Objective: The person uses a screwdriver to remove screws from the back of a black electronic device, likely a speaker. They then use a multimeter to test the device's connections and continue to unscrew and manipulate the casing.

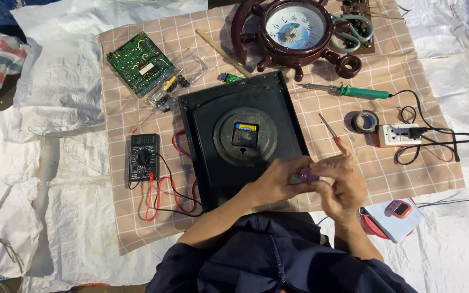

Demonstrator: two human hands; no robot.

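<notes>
Both my hands meet over the near right corner of a black clock back [243,133] lying face down on a checked cloth [202,43]. My left hand [279,180] and my right hand [342,182] together pinch a small purple cylindrical object [306,176], only partly visible between the fingers. The clock back has a round grey hub with a square movement holding a blue and yellow battery [245,128].
A black multimeter [143,157] with red and black leads lies left of the clock. A green circuit board [141,63] sits far left. A ship-wheel clock [295,28], green soldering iron [354,90], small screwdriver [329,129], tape roll [365,121] and white power socket [399,134] lie beyond and right.
</notes>
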